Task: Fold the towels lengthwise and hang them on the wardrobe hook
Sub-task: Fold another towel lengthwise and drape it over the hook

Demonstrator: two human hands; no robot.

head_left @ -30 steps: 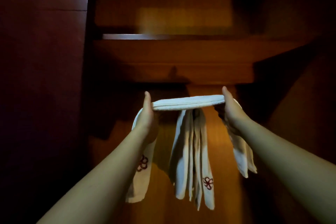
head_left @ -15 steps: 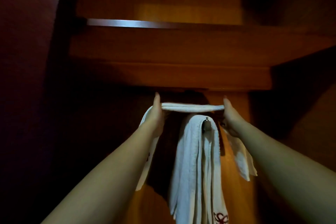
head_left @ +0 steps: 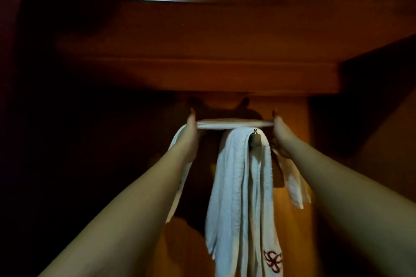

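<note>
Both hands pinch a folded towel [head_left: 234,124] stretched taut between them — the left hand [head_left: 191,136] at one end, the right hand [head_left: 281,136] at the other, loose ends hanging outside each grip. Just below the span sits the hook [head_left: 255,138], already carrying a hung towel [head_left: 238,198]. The risk, I judge: the crowded hook lets the new towel slide off, or dislodges the first. Since a second ago the span has closed in above the hook, now exposed.
</note>
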